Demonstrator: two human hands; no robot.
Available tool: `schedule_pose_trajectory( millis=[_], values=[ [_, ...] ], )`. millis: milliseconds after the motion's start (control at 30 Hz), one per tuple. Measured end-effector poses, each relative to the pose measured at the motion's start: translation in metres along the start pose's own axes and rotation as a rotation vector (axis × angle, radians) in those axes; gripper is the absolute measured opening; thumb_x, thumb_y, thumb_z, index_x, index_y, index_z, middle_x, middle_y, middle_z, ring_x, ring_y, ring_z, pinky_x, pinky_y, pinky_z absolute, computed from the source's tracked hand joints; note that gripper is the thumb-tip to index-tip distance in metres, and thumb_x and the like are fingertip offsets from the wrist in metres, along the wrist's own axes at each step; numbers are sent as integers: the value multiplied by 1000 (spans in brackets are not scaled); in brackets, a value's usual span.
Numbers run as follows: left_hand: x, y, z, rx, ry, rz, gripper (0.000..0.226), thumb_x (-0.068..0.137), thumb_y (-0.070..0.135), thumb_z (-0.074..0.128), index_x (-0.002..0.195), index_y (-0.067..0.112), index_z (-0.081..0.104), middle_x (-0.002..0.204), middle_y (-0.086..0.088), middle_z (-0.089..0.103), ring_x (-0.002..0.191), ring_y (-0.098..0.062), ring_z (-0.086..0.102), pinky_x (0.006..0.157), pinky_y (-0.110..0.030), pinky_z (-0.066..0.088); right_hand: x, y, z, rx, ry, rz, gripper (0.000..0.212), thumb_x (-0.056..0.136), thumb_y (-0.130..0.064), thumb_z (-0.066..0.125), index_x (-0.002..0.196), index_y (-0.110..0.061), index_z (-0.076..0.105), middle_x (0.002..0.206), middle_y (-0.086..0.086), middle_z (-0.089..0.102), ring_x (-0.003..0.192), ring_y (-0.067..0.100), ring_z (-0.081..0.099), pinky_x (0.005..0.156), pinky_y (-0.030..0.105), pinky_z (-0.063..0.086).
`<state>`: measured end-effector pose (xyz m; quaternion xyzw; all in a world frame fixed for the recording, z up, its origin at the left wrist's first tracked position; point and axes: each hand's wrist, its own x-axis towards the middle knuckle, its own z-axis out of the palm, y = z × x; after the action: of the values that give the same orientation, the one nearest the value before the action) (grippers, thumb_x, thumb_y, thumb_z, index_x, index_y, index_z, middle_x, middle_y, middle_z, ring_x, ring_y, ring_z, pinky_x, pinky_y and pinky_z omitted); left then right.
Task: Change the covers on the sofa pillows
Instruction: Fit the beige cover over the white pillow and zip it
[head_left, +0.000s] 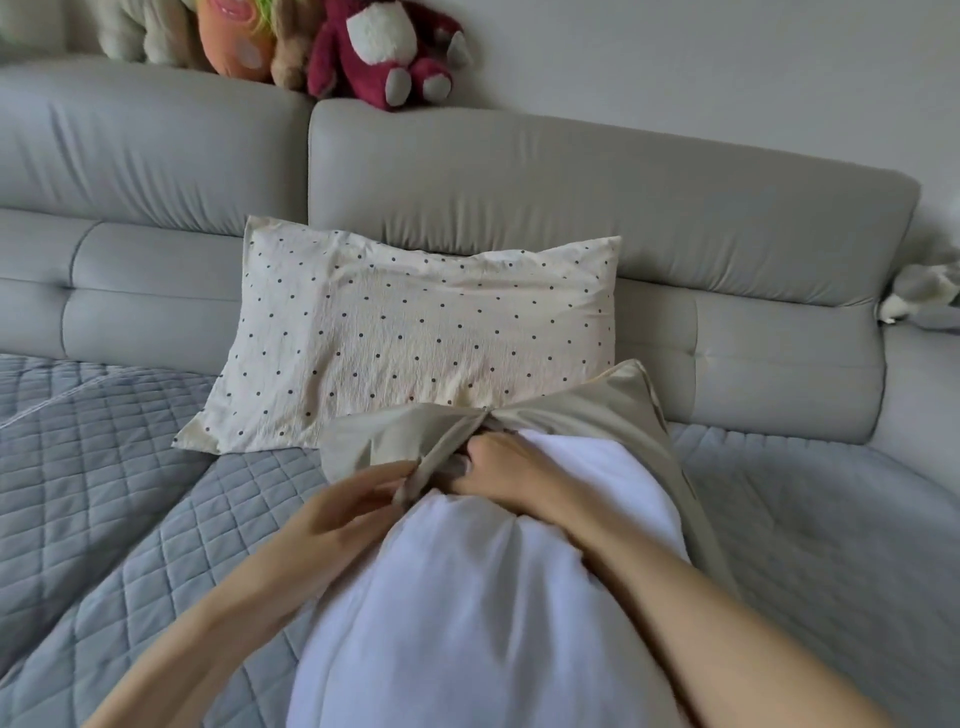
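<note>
I had the white pillow insert lying lengthwise down the lower middle of the frame, its far end tucked into the beige cover, which bunched around it at the centre. I judged that lay to be deliberate: with the insert's bulk resting on the quilted grey spread, both hands were free to work the cover's mouth. My left hand pinched the cover's edge between thumb and curled fingers just left of centre, pulling the opening taut. My right hand pressed on the insert's far end at that opening; its fingertips were lost under the fabric fold, so I could not tell whether they clenched anything or merely pushed. Just beyond, the polka-dot pillow leaned against the grey sofa backrest, already covered by my reckoning. A dark red plush bear sat atop the backrest at the upper left
</note>
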<state>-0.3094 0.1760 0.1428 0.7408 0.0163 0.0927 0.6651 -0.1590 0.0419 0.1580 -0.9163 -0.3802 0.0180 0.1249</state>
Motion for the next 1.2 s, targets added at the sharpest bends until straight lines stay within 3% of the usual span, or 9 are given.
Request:
schedule_pose_trajectory(
  millis=[133,267,367,533,633,733,800,933,1200],
  values=[
    [-31,2,-1,-33,-16,-97,73,27,83,69,92,48,67,104,15,69,97,-7,65,83,-24,49,-17,16,-24,180,114,71,26,88,-41,54,97,-18,63,127,10,57,117,25,51,91,31,38],
    [-51,31,22,-85,-123,-87,61,54,78,60,107,50,53,92,45,59,88,23,56,73,-9,46,-30,38,-71,179,177,256,32,86,-30,60,58,-19,49,83,10,65,86,26,57,63,29,36],
    [-52,46,56,-41,-159,-20,40,77,51,58,114,39,47,94,37,64,88,19,58,69,-5,46,-59,39,-111,251,307,289,39,81,-35,61,51,-13,49,54,6,50,62,21,50,56,30,35],
    [-5,35,121,395,105,253,39,85,54,51,100,18,53,75,0,60,72,-19,57,69,-25,38,-122,2,-134,289,301,167,59,85,-63,45,111,-14,64,106,-6,63,100,12,55,86,30,42],
    [12,34,168,421,47,302,41,96,45,39,119,13,50,101,-16,63,99,-34,56,87,-38,40,-140,13,-102,-80,224,363,71,76,-77,36,138,-42,34,152,-12,18,141,18,12,109,52,23],
    [17,21,180,93,-201,174,51,87,63,38,135,46,39,137,13,50,132,-12,40,109,-34,32,-160,48,-92,-59,284,440,85,69,-78,45,143,-48,15,155,-14,0,143,20,1,111,53,20],
    [25,11,162,-183,-27,99,29,93,44,46,114,35,63,117,9,65,112,-12,57,93,-26,44,-172,63,-90,-38,284,400,89,69,-75,53,143,-50,11,155,-16,-1,144,16,3,112,48,21],
    [39,-13,131,71,252,115,12,87,24,63,79,17,68,68,4,66,64,-11,57,58,-22,42,-179,62,-66,-74,331,340,91,62,-83,38,143,-51,9,154,-20,2,143,12,4,114,43,20],
    [39,-37,120,39,211,-123,23,88,29,61,100,10,63,89,-2,66,78,-14,60,61,-21,44,-175,47,-38,-253,333,310,73,85,-57,50,144,-47,8,156,-15,-6,144,14,-7,115,45,9]
  ],
)
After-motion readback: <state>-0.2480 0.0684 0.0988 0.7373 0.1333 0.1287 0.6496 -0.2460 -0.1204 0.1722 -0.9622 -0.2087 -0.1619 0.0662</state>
